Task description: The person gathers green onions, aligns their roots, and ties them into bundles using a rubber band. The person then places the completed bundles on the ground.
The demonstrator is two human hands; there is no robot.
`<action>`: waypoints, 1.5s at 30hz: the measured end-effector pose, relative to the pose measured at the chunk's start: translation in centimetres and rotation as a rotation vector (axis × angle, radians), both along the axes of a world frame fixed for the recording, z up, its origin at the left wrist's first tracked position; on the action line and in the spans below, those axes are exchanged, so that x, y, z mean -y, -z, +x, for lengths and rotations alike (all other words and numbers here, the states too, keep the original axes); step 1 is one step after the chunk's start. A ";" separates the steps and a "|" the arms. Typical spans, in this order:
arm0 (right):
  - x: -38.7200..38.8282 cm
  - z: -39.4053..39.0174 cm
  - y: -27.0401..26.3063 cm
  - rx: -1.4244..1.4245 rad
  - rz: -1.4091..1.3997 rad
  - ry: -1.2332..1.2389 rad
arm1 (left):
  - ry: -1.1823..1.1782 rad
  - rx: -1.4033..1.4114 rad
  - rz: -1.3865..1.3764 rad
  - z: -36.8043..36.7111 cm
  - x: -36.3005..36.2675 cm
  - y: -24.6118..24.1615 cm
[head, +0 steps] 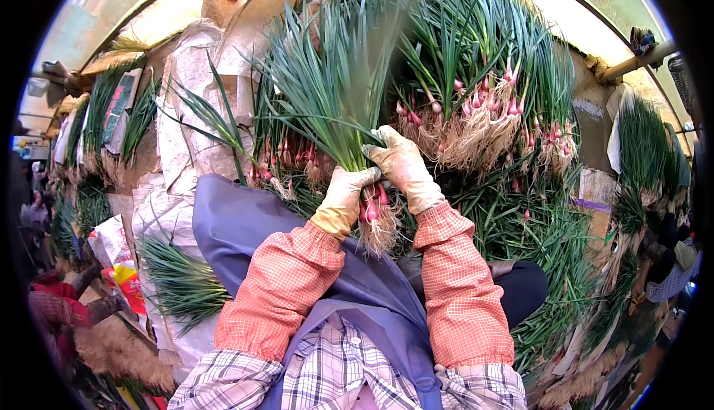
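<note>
My left hand [347, 195], in a soiled pale glove, is closed around a bunch of green onions [340, 103] just above its pinkish-red bulbs. The bulbs and stringy roots hang below the fist, over the blue apron [245, 226] on my lap. My right hand [397, 164], gloved too, touches the right side of the bunch, with thumb and fingers around a green leaf. A large heap of green onions [479, 103] with bulbs and roots stands beyond, at the upper right. Separate stalks [228, 131] lean out to the left of the bunch.
Loose green leaves [541, 254] cover the ground at the right. A cut-looking bundle of leaves [181, 281] lies on white sacking [184, 348] at the left. More onion bundles [641, 142] stand farther right. People sit at both edges, a person [56, 304] in red at the left.
</note>
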State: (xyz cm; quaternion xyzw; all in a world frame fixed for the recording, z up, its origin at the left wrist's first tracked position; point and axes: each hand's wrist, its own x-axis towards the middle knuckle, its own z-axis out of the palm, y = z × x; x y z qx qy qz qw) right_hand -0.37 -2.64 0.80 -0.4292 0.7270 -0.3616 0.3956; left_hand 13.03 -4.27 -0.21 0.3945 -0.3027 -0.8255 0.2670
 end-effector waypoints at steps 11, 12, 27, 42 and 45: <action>0.6 -4.2 6.6 0.684 -0.194 0.311 | -0.106 -0.092 0.002 2.2 2.0 1.2; 2.3 -3.9 8.3 0.467 -0.065 0.302 | -0.075 -0.093 0.028 2.0 2.2 1.9; 1.1 1.1 6.0 0.651 -0.076 0.312 | -0.047 0.019 0.000 0.7 2.9 5.4; 0.8 1.3 4.2 1.082 -0.343 0.562 | 0.046 -0.011 0.058 2.1 3.2 4.2; -1.8 -1.5 6.0 1.583 -0.704 0.631 | -0.042 -0.088 0.005 1.5 3.2 3.5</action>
